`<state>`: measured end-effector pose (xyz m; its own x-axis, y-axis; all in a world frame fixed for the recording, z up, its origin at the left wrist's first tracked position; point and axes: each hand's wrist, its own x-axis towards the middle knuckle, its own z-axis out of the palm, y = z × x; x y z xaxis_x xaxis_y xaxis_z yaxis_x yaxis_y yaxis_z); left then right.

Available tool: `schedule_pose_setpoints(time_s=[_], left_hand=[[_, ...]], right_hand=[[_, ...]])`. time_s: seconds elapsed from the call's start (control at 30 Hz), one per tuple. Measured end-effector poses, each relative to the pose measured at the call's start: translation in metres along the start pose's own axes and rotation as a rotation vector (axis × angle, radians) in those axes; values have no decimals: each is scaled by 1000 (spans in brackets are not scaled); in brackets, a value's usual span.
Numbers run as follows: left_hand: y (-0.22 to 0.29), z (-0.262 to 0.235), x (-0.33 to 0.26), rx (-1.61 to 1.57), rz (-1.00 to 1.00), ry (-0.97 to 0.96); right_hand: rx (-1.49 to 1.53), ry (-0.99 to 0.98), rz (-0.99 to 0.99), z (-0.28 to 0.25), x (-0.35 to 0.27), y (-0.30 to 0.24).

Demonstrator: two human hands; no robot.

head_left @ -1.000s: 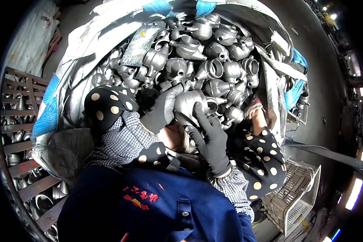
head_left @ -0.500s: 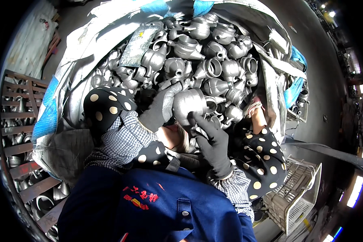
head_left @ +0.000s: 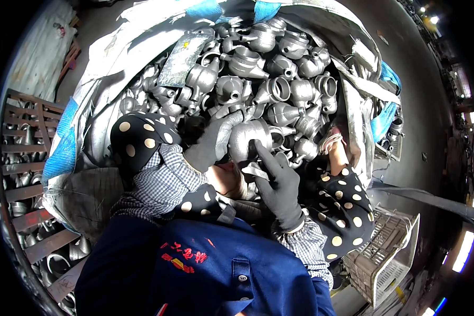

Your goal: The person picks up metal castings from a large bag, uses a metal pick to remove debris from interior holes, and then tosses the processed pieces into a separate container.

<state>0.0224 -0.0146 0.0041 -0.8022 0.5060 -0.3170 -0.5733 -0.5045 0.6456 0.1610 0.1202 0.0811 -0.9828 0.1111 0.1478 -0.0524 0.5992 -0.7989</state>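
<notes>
A grey, round-bellied metal casting [head_left: 243, 141] with a ribbed collar is held in front of me, over my lap. My left hand [head_left: 211, 141], in a dark grey glove, is closed on its left side. From the right, my gloved right hand [head_left: 280, 184] lays its forefinger against the casting's belly. A small pale, flat piece [head_left: 255, 170] sits between that hand's thumb and curled fingers; its kind is unclear. Beyond both hands lies a heap of similar castings [head_left: 246, 62] in a large white woven sack [head_left: 108, 62].
A flat metal plate [head_left: 183, 59] rests on the heap's left part. At far left stands a rusty barred metal bin [head_left: 23, 167] holding more castings. On the lower right is a pale plastic crate [head_left: 383, 253], with a dark strap or bar [head_left: 426, 197] above it.
The right forefinger has moved up along the casting's belly, and the pale piece under it shows more. The casting has shifted slightly right; the left hand keeps its grip.
</notes>
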Motion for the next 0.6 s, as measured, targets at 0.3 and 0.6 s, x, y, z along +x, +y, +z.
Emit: schedule_pose_setpoints(time_s=[0.3, 0.6], left_hand=[[4, 1, -6, -123, -164, -6], [13, 16, -10, -188, -260, 98]], right_hand=[[-106, -105, -26, 6, -5, 7], [110, 26, -4, 7, -2, 7]])
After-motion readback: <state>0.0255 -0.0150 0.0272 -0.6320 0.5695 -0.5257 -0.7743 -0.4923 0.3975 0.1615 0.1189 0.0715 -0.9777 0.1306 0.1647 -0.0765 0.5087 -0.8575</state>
